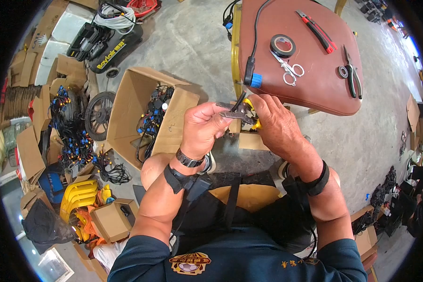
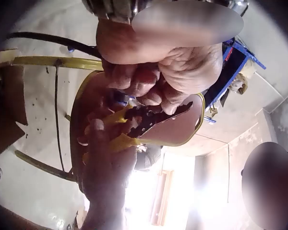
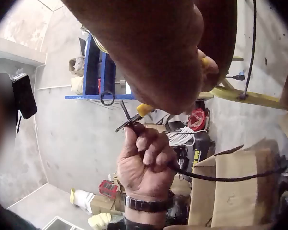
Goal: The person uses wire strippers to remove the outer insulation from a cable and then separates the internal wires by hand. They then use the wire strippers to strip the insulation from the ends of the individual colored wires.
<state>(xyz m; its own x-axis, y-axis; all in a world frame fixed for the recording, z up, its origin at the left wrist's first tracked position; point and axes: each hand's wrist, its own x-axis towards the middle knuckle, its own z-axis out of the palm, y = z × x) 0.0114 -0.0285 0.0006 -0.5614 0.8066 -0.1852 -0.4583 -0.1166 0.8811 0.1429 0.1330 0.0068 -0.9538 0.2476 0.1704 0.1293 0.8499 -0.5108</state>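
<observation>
In the head view the right hand (image 1: 278, 123) grips yellow-handled pliers (image 1: 256, 113), whose dark jaws point left toward the left hand (image 1: 203, 127). The left hand pinches a black cable (image 1: 240, 99) close to those jaws; its thumb and forefinger meet near the tool's tip. The left wrist view shows the yellow handles (image 2: 122, 142) in the right hand (image 2: 108, 167), with the jaws beside the left fingers. From the left hand (image 3: 146, 163) in the right wrist view, black cable (image 3: 221, 179) trails off to the right. The cable's exact end between the fingers is hidden.
A brown padded seat (image 1: 310, 89) holds black tape (image 1: 283, 46), white scissors (image 1: 291, 71), a red-black cutter (image 1: 316, 32), green-black pliers (image 1: 351, 75) and a cable with a blue connector (image 1: 256, 80). Left stands a cardboard box (image 1: 174, 127) of wiring; an air compressor (image 1: 109, 49) lies beyond.
</observation>
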